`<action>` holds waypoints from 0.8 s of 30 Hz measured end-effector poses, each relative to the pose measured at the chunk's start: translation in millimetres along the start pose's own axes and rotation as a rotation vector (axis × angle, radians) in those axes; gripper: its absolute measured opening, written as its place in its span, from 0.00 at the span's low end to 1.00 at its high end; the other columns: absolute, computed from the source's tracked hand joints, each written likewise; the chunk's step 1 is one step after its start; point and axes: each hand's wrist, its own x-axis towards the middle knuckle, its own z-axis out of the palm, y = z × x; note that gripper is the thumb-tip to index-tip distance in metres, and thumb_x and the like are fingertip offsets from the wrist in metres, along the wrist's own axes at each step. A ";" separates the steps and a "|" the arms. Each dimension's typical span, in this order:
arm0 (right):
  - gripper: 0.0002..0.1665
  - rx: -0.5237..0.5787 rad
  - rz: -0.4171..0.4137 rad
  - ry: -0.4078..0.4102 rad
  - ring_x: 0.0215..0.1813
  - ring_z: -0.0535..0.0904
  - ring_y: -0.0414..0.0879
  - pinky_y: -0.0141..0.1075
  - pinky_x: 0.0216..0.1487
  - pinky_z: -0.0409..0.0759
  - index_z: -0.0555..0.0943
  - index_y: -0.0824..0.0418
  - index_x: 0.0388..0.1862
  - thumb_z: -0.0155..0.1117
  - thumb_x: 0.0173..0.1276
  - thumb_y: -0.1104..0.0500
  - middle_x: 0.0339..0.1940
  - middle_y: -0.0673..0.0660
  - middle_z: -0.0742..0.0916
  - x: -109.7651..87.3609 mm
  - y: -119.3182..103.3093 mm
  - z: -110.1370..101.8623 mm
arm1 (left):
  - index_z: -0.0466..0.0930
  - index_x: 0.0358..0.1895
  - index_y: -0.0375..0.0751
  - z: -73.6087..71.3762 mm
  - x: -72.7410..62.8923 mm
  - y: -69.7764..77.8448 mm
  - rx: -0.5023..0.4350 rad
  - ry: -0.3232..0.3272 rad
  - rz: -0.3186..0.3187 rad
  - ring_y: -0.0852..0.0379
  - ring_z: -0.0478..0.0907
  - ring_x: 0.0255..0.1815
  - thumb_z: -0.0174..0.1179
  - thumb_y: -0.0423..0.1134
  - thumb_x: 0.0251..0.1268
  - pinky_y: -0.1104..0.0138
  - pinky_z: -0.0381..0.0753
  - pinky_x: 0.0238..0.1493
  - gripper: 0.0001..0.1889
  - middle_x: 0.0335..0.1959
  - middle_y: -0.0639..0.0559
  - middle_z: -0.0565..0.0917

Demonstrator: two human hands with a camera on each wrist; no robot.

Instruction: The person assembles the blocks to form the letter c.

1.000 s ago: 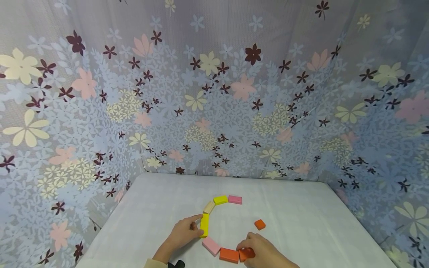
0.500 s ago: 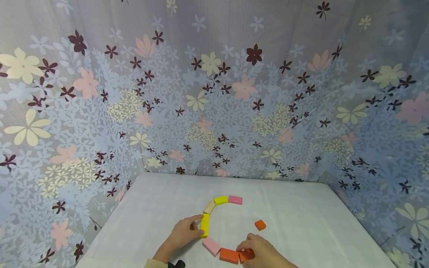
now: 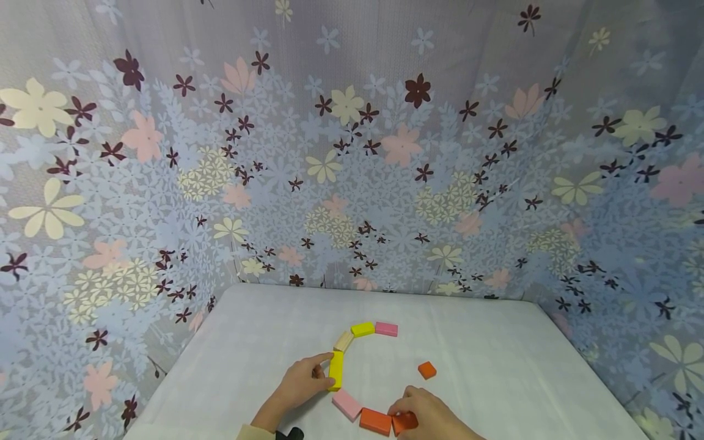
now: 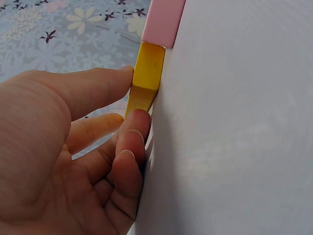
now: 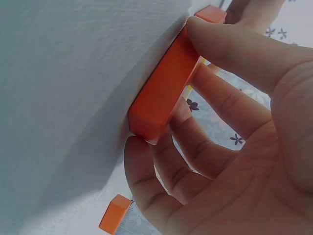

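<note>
My left hand (image 3: 302, 382) pinches a yellow block (image 3: 336, 370) by its two ends, index finger at the far end and thumb at the near one. In the right wrist view, my right hand (image 5: 230, 122) has its thumb and fingers around an orange block (image 5: 164, 90), which lies low over the white surface. That block's near end meets another orange block (image 3: 376, 421) in the head view. Between this one and the yellow block sits a pink block (image 3: 346, 404). These blocks form part of a curve open to the right.
Farther along the curve come a plain wooden block (image 3: 343, 341), a second yellow block (image 3: 363, 330) and a second pink block (image 3: 387, 329). A small orange block (image 3: 426, 370) lies apart, beyond my right hand. Flowered cloth (image 3: 352, 183) hangs around the white table (image 3: 484, 342).
My right hand and its orange block have shifted very slightly toward me. The left hand keeps its pinch on the yellow block, and the other blocks stay in place.
</note>
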 end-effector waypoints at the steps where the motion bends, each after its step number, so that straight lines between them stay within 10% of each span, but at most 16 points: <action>1: 0.14 0.000 0.001 0.000 0.34 0.69 0.42 0.35 0.36 0.70 0.89 0.48 0.44 0.79 0.58 0.54 0.31 0.46 0.76 -0.2 -0.2 -0.2 | 0.77 0.67 0.41 0.1 0.1 0.0 0.002 0.000 0.000 0.60 0.69 0.23 0.70 0.44 0.62 0.68 0.65 0.24 0.30 0.26 0.58 0.78; 13: 0.11 0.139 0.075 0.009 0.39 0.75 0.46 0.43 0.43 0.79 0.89 0.45 0.43 0.77 0.61 0.53 0.35 0.47 0.80 -1.4 1.9 -10.4 | 0.76 0.68 0.43 1.2 2.3 -3.1 -0.002 -0.005 0.001 0.61 0.69 0.23 0.70 0.46 0.62 0.68 0.66 0.24 0.30 0.25 0.58 0.78; 24: 0.11 0.084 -0.029 0.133 0.43 0.77 0.48 0.45 0.42 0.78 0.87 0.53 0.48 0.70 0.67 0.56 0.42 0.47 0.84 -4.3 17.3 -31.4 | 0.77 0.67 0.43 1.9 2.4 -3.6 0.008 -0.005 -0.007 0.60 0.69 0.24 0.71 0.46 0.62 0.68 0.65 0.25 0.30 0.26 0.58 0.78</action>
